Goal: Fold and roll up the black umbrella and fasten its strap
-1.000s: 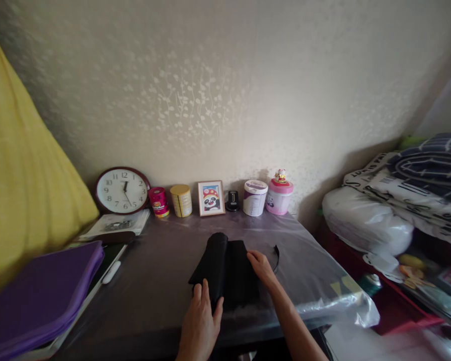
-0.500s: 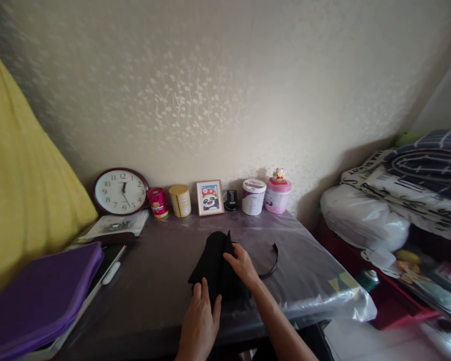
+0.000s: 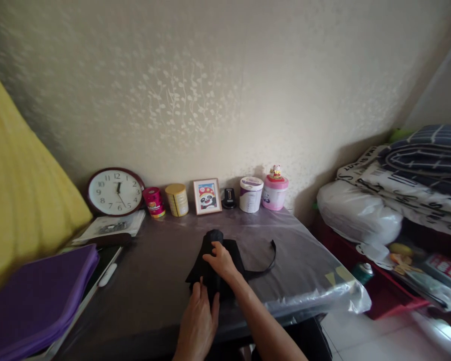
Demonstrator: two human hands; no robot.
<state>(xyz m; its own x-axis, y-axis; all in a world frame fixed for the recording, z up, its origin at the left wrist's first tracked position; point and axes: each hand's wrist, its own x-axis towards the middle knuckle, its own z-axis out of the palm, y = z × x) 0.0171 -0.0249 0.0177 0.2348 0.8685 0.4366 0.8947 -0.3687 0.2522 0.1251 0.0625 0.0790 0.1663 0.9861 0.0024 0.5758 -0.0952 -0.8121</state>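
Note:
A folded black cloth item (image 3: pixel 233 253) with a thin black strap (image 3: pixel 267 260) lies in the middle of the dark table (image 3: pixel 154 265). My left hand (image 3: pixel 198 321) rests flat on its near end, fingers stretched forward. My right hand (image 3: pixel 220 258) lies across the top of the folded bundle, fingers curled over the fabric and pressing it down. The strap trails off to the right on the table's clear plastic cover.
Along the wall stand a round clock (image 3: pixel 115 192), a red tin (image 3: pixel 153 201), a gold tin (image 3: pixel 176 199), a framed panda picture (image 3: pixel 207 196) and two tubs (image 3: pixel 250 194). A purple folder (image 3: pixel 37 296) lies at left. Bedding (image 3: pixel 409 185) is piled at right.
My right hand has moved left from the cloth's right edge onto its top, folding the right part over. The bundle is now narrower. My left hand has stayed on the near end.

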